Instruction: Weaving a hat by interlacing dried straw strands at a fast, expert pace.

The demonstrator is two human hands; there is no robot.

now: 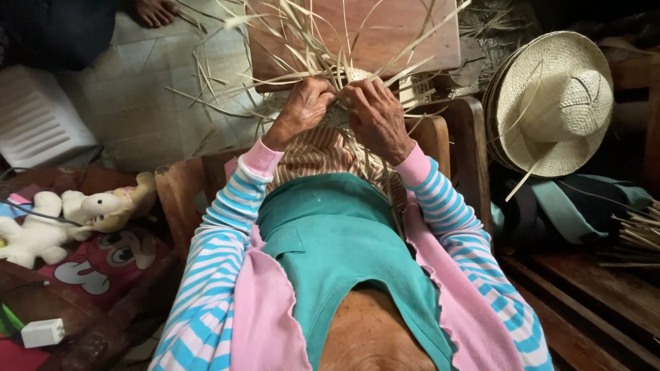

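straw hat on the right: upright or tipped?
Tipped. The straw hat leans on its brim edge, crown facing the camera, with more brims stacked behind it.

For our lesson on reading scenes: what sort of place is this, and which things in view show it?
Probably a home used for craft work: finished straw hats are stacked beside the wooden chair, a soft toy lies nearby, and both hands, left hand and right hand, plait straw strips.

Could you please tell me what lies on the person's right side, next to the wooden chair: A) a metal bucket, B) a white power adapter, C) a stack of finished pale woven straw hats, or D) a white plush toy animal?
C: the stack of finished pale woven straw hats rests to the right of the wooden chair, while the white plush toy animal and white power adapter lie on the left.
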